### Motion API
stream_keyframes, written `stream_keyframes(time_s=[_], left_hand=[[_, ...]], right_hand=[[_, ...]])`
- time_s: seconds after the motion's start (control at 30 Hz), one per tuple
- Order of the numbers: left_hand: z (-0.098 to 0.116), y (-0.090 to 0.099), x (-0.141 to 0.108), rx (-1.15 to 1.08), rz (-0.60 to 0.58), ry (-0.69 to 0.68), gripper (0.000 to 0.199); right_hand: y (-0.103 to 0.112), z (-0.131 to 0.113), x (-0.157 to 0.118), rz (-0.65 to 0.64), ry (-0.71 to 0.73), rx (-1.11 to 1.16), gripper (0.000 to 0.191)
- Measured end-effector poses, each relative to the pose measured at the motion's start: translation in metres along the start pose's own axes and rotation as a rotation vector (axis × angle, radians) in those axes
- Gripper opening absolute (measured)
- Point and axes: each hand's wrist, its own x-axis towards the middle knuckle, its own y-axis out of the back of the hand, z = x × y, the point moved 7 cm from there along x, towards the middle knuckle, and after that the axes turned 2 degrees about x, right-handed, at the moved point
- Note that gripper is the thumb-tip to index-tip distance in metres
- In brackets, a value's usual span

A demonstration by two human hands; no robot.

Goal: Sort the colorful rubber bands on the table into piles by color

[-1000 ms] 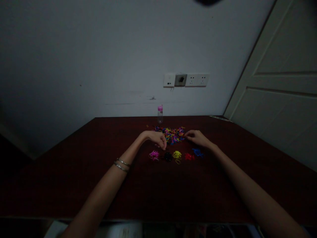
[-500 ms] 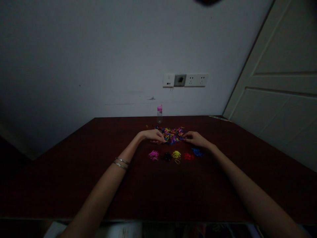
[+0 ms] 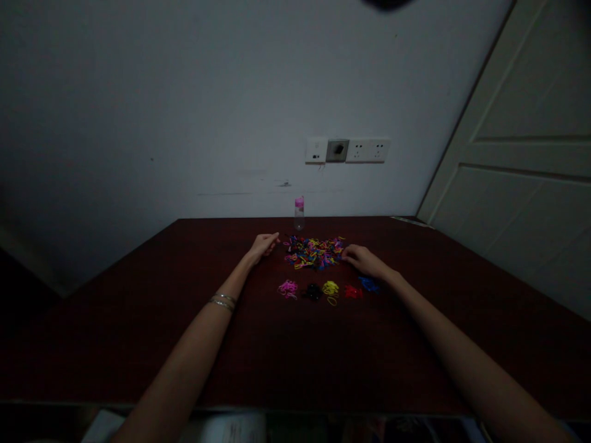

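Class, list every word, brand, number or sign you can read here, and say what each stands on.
No text can be read.
White item below the table: faint marks, too blurred.
Wall socket panel: any print is too small.
Bottle: no readable label.

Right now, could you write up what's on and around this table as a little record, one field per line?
surface: dark reddish-brown table
mixed pile: many-coloured small bands, in the middle
sorted piles, left to right: pink, black, yellow, red, blue
left hand: beside the mixed pile's left side; too dim to tell if it holds a band
right hand: fingers at the mixed pile's right edge
behind the pile: upright clear bottle, pink top
wall: row of sockets
light: dim
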Motion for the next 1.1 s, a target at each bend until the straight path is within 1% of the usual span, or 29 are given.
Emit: stream_keyframes(time_s=[0.23, 0.47, 0.63, 0.77, 0.87, 1.1], left_hand=[[-0.001, -0.001, -0.001, 0.037, 0.009, 0.008, 0.038], [0.0, -0.002, -0.003, 0.05, 0.016, 0.005, 0.038], [0.001, -0.001, -0.004, 0.062, 0.031, -0.028, 0.037], [-0.001, -0.001, -0.003, 0.086, 0.049, -0.054, 0.036], [-0.002, 0.0, -0.001, 0.1, 0.055, -0.07, 0.036], [-0.005, 0.0, 0.001, 0.095, 0.064, -0.108, 0.037]], right_hand=[[0.004, 0.007, 0.002, -0.002, -0.026, 0.06, 0.018], [0.011, 0.012, 0.002, 0.039, -0.068, 0.141, 0.015], [0.015, 0.014, 0.001, 0.071, -0.082, 0.17, 0.017], [0.014, 0.015, 0.002, 0.062, -0.064, 0.187, 0.019], [0.015, 0.014, 0.002, 0.05, -0.056, 0.135, 0.02], [0.024, 0.0, -0.002, 0.034, -0.033, -0.104, 0.026]])
